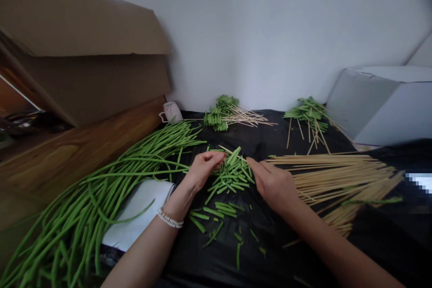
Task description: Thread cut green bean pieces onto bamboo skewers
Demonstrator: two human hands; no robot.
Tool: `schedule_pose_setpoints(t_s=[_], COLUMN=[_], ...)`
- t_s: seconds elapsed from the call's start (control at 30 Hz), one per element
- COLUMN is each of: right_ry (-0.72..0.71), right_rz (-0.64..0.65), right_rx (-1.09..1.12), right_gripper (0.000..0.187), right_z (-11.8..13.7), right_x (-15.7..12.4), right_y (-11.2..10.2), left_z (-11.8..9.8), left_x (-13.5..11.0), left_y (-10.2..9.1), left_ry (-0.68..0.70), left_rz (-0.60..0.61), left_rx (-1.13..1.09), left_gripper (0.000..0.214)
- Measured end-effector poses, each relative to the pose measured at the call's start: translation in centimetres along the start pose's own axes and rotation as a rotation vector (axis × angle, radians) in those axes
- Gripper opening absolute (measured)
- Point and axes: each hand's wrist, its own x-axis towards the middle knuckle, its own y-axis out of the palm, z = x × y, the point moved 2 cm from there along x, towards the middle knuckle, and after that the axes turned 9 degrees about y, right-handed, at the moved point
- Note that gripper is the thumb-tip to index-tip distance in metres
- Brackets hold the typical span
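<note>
My right hand (275, 184) is closed around a thin bamboo skewer (241, 158) that points left over the pile. A few pieces of green bean (233, 156) seem to be threaded across it. Close to the skewer's far end, my left hand (204, 166) has its thumb and fingertips pinched together; what lies between them is hidden. Beneath both hands is a heap of cut long bean pieces (232, 180), with more short pieces (226, 209) scattered nearer to me on the black plastic sheet (216, 265).
Whole long beans (111, 189) spread on the left, partly over a white packet (138, 211). Loose skewers (340, 171) lie right. Filled skewers sit behind in two bunches (219, 114) (308, 112). A mug (171, 112), cardboard box (84, 45) and white box (378, 103) stand around.
</note>
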Motion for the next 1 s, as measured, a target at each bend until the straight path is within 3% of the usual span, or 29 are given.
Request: schedule_pose_setpoints(t_s=[0.1,0.17,0.27,0.43,0.53,0.63,0.73,0.9,1.0], right_ry=[0.064,0.074,0.066,0.067,0.055,0.037,0.032,0.046,0.046], right_rz=[-0.031,-0.038,-0.024,-0.01,-0.008,-0.002,-0.003,0.017,0.022], right_rx=[-0.013,-0.015,-0.01,-0.013,-0.014,-0.012,-0.026,-0.037,-0.03], right_gripper=[0.032,0.031,0.031,0.031,0.031,0.03,0.029,0.029,0.03], right_z=[-1.0,-1.3,-1.4,-1.2,-1.3,-1.4,-1.5,-1.7,-1.8], right_x=[0.3,0.3,0.2,0.1,0.1,0.0,-0.1,-0.3,-0.3], right_y=[-0.2,-0.1,0.1,0.3,0.4,0.5,0.6,0.9,1.0], left_z=[-0.2,0.2,1.2,1.2,-0.7,-3.3,-5.1,-5.4,-4.3], left_x=[0.9,1.4,1.8,2.1,2.3,2.5,3.1,5.1,6.7], left_y=[-1.6,-2.3,-2.5,-2.3,-2.9,-3.9,-4.5,-2.9,-1.2], left_ry=[0.239,0.357,0.423,0.407,0.422,0.418,0.338,0.131,0.11], left_rz=[-0.113,-0.102,-0.019,-0.007,-0.004,-0.007,0.05,0.307,0.297], left_rx=[0.307,0.468,0.655,0.822,0.892,0.979,1.069,1.32,1.365], left_gripper=[0.013,0.012,0.023,0.021,0.013,0.02,0.022,0.014,0.013])
